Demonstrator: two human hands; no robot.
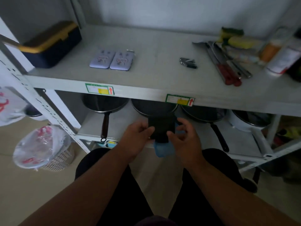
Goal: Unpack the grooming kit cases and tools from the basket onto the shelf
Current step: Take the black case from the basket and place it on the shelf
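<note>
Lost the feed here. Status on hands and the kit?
Left hand and right hand both grip black case, below shelf edge. Two lilac cases, small tools already up. Centre spot open.

Head-worn view, steeply down onto shelf [156,51]

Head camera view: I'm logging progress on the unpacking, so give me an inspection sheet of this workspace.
Surface: grey metal shelf, two green label stickers on its front edge.
Job's things: two lilac cases side by side on the shelf, touching; small pile of dark tools to their right; black case held below shelf level over something blue.
Clutter: navy box with yellow lid at left; red-handled utensils, sponges and bottles at right.
Hands: left hand holds the black case; right hand fingers curl at its right edge.
Cables: nothing seen.
Surroundings: pans on the lower shelf; a bag-lined wicker bin on the floor at left.
</note>
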